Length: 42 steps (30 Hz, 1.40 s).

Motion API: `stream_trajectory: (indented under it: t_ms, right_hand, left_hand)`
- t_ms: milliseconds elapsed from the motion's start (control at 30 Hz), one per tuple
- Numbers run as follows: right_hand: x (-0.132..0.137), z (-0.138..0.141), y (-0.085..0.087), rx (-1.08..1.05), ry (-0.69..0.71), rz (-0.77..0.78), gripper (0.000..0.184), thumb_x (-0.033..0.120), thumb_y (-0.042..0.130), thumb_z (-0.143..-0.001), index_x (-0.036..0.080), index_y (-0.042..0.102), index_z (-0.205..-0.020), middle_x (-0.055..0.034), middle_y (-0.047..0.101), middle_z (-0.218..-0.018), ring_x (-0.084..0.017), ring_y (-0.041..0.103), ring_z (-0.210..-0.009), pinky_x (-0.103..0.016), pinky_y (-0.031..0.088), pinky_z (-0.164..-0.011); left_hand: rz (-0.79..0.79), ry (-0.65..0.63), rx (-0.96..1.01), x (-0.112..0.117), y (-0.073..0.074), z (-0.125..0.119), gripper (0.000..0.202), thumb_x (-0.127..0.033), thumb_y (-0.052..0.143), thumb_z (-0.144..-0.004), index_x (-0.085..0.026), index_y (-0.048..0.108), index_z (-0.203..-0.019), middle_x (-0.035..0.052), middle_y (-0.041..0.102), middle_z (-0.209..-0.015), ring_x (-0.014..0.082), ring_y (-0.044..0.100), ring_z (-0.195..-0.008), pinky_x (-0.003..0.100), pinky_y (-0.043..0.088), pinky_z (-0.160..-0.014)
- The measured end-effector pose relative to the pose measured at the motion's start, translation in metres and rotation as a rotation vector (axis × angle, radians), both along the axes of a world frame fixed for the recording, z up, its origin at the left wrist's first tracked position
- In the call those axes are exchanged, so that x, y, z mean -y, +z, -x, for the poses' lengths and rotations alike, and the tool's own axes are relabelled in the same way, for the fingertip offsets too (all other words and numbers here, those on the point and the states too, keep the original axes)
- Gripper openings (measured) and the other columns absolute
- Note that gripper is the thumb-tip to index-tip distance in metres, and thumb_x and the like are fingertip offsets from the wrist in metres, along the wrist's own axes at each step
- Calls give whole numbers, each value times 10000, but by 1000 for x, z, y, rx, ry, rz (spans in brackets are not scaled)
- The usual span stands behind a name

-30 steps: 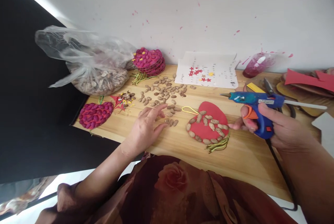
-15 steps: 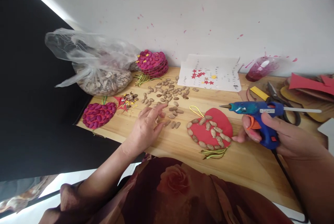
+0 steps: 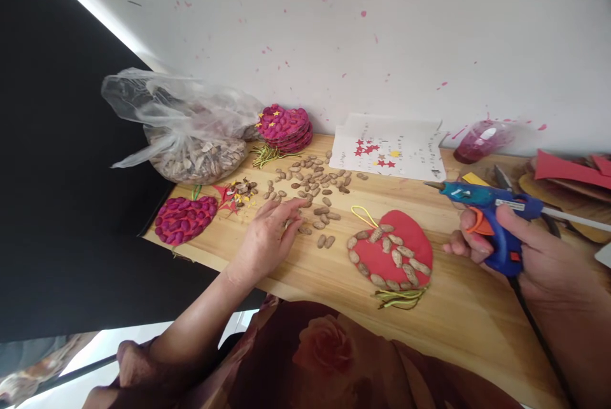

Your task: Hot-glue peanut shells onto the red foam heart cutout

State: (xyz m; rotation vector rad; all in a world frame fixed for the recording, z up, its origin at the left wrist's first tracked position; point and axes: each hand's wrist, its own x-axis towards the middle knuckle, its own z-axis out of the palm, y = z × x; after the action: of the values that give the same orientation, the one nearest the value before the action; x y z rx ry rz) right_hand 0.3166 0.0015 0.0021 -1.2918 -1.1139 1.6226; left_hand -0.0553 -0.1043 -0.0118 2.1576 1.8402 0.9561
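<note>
My right hand [image 3: 529, 250] is wrapped round a blue hot glue gun [image 3: 496, 202] with an orange trigger and a white glue stick in its back. Its nozzle points left, above and right of a red heart-shaped cutout [image 3: 410, 231]. Unpainted peanuts [image 3: 397, 258] line the heart's left and lower edges and cross its middle. A yellow loop and a green string tassel [image 3: 401, 298] stick out from it. My left hand [image 3: 265, 237] rests over loose peanuts [image 3: 322, 210], thumb and fingers apart; the spot beneath its fingers is partly hidden.
At left are a finished magenta peanut heart [image 3: 186, 219] and a plastic bag of shells [image 3: 200, 158]. Behind stand stacked magenta hearts [image 3: 286, 129], a paper with small stars [image 3: 410, 158] and a stained cup [image 3: 477, 142]. Red and brown cutouts [image 3: 568, 167] lie at right.
My right hand has moved the glue gun right and slightly up, away from the red heart. My left hand stays among the loose peanuts. The view has shifted a little.
</note>
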Motion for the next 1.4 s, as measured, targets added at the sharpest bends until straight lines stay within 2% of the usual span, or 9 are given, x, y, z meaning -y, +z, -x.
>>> stream_trajectory:
  t_ms: [167, 300, 367, 500, 700, 800, 933, 1200, 1400]
  right_hand:
    - [-4, -7, -9, -67, -5, 73, 284, 577, 622, -861, 311, 709, -811, -29, 511, -527, -257, 588, -587, -501, 586, -769]
    - [-5, -4, -8, -45, -18, 76, 326, 592, 624, -854, 297, 732, -765, -35, 501, -517, -233, 566, -558, -460, 581, -716]
    - [-4, -1, -5, -35, -18, 84, 343, 605, 643, -833, 288, 733, -734, -36, 498, -504, -220, 552, -538, -442, 575, -682]
    - [-3, 1, -1, -57, 3, 73, 345, 586, 639, -848, 274, 736, -736, -36, 505, -497, -215, 561, -548, -413, 560, -659]
    - [-2, -1, -1, -88, 4, 82, 329, 559, 619, -877, 267, 725, -767, -30, 528, -519, -218, 573, -571, -400, 548, -660]
    - [-1, -1, -1, -76, 5, 73, 331, 565, 624, -874, 262, 714, -777, -26, 531, -515, -219, 570, -566, -393, 534, -624]
    - [-1, 1, -1, -54, 27, 53, 346, 584, 630, -865, 253, 693, -790, -9, 531, -518, -210, 567, -569, -402, 556, -660]
    - [0, 3, 1, -81, 38, 50, 349, 594, 679, -826, 245, 689, -810, 0, 535, -509, -219, 591, -574, -449, 576, -749]
    - [1, 4, 2, -96, 36, 50, 366, 598, 707, -803, 233, 707, -788, 1, 558, -498, -212, 619, -581, -385, 568, -694]
  left_hand:
    - [-29, 38, 30, -5, 3, 3, 135, -214, 619, -965, -200, 706, -1066, 22, 731, -873, 184, 642, -884, 313, 510, -833]
    - [-16, 28, 13, -12, 7, -4, 65, -198, 642, -942, -205, 689, -897, 15, 726, -846, 194, 622, -879, 332, 489, -839]
    - [16, 12, 0, -17, 6, -12, 20, -189, 664, -920, -203, 677, -926, 18, 724, -870, 207, 615, -903, 349, 485, -860]
    - [102, 0, -72, -27, 2, -30, 169, -221, 735, -864, -198, 674, -1020, 30, 720, -911, 241, 604, -928, 393, 483, -870]
    - [155, 24, -144, -32, -2, -39, 89, -154, 639, -886, -197, 664, -960, 52, 718, -1026, 260, 599, -990, 427, 469, -912]
    - [166, 18, -117, -30, -2, -35, 257, -69, 600, -850, -206, 663, -1058, 39, 723, -1061, 259, 592, -1023, 434, 453, -950]
    - [148, 3, -75, -26, 0, -28, 506, 7, 557, -806, -229, 614, -1249, 20, 733, -1081, 249, 590, -1064, 440, 431, -983]
    - [111, 69, -101, -28, -1, -24, 330, -179, 651, -893, -232, 636, -1218, 26, 758, -989, 261, 625, -1016, 451, 421, -977]
    - [110, 109, -147, -33, -6, -34, 322, -156, 667, -861, -249, 663, -1169, 32, 769, -930, 287, 635, -954, 473, 423, -924]
